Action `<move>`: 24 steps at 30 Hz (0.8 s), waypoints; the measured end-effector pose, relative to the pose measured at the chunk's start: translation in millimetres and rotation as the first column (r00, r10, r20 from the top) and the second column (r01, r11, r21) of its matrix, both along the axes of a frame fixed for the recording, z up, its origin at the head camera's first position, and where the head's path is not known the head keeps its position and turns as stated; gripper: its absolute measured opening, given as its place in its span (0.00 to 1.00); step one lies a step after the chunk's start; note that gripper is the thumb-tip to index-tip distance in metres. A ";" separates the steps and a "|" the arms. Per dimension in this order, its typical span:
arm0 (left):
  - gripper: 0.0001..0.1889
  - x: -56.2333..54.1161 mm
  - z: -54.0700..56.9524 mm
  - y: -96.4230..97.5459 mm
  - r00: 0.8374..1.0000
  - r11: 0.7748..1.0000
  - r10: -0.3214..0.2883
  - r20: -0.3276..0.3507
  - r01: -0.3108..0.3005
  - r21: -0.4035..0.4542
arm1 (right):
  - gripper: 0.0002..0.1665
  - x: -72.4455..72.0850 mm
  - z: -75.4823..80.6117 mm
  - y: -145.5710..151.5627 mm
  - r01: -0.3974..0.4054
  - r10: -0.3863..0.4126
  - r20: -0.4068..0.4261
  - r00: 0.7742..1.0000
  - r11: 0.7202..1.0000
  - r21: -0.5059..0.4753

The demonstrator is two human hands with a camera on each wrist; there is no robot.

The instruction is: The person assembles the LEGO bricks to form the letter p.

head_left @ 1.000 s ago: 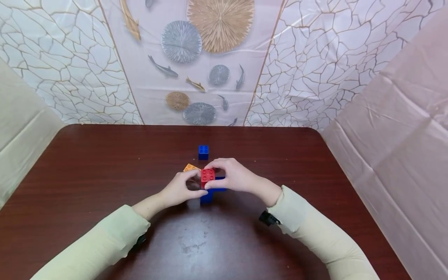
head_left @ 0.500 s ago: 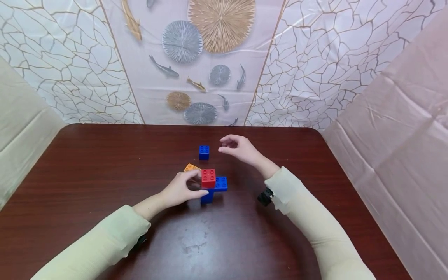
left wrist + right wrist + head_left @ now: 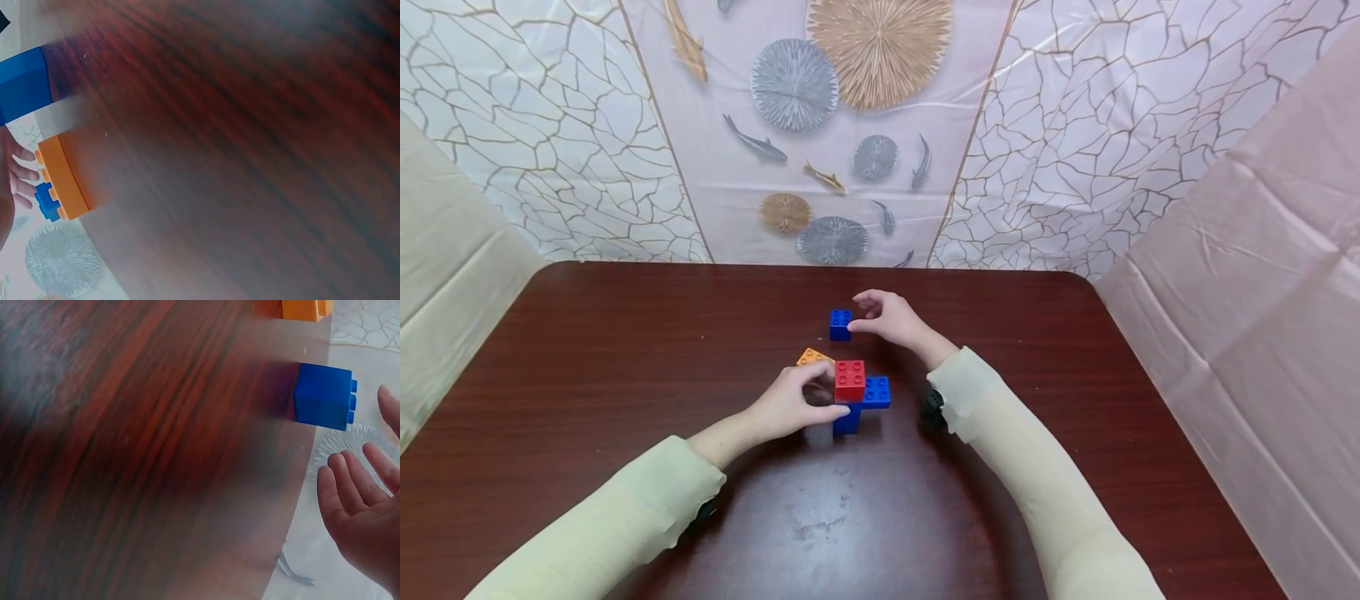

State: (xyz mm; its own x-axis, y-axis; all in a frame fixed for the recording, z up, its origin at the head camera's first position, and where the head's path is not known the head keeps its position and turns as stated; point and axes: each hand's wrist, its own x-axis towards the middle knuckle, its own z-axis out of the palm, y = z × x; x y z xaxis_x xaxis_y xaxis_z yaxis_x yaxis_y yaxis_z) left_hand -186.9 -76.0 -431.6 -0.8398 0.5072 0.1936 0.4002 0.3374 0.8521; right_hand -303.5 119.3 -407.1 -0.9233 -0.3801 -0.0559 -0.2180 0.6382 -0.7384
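At mid-table, my left hand [image 3: 782, 406] grips a small stack of toy building bricks from its left side, thumb in front and fingers behind. On top is a red brick [image 3: 850, 382]; a blue brick [image 3: 846, 422] shows below it, and another blue brick [image 3: 877, 392] juts out to the right. Behind the left fingers lies an orange brick [image 3: 811, 357], partly covered; the left wrist view shows this orange brick [image 3: 64, 178] standing on the table. My right hand [image 3: 891, 321] hovers with parted fingers just right of a lone blue brick [image 3: 840, 327]; the right wrist view shows a gap between hand and blue brick [image 3: 323, 397].
The dark wooden table [image 3: 625, 350] ends at a patterned curtain [image 3: 872, 200] behind the lone brick. Pale fabric walls [image 3: 1247, 275] rise at both sides. Dark wrist cameras [image 3: 933, 408] sit under the sleeves.
My right hand has let go of the red brick, moved back and right, then left toward the lone blue brick. The left hand has kept its place at the stack.
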 end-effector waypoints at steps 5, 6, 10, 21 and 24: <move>0.15 0.4 1.1 -0.2 1.000 1.000 -0.006 0.015 0.006 0.007 | 0.33 -1.4 -4.3 -6.6 0.001 -0.002 0.029 1.000 1.000 0.030; 0.15 0.6 1.3 -0.3 1.000 1.000 -0.007 0.018 0.007 0.009 | 0.33 -2.0 -5.8 -7.7 0.000 -0.001 0.028 1.000 1.000 0.032; 0.15 1.0 2.2 -0.2 1.000 1.000 -0.008 0.021 0.007 0.010 | 0.32 -3.3 -10.2 -11.9 -0.010 0.009 0.020 1.000 0.999 0.045; 0.15 1.0 3.7 0.2 1.000 1.000 -0.010 0.016 0.009 0.029 | 0.26 -6.1 -15.0 -20.8 0.004 -0.004 0.006 1.000 0.991 0.131; 0.15 1.3 3.6 0.2 1.000 0.999 -0.011 0.004 0.011 0.037 | 0.23 -5.5 -15.3 -21.5 0.012 -0.012 -0.001 1.000 0.989 0.151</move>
State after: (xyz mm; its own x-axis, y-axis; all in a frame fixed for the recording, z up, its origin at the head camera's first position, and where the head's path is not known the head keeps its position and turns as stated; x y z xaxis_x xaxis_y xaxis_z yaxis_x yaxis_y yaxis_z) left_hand -185.6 -75.8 -428.0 -0.8348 0.5094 0.2090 0.4006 0.3015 0.8653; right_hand -308.9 97.8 -422.3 -0.9276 -0.3564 -0.1115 -0.2100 0.7446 -0.6336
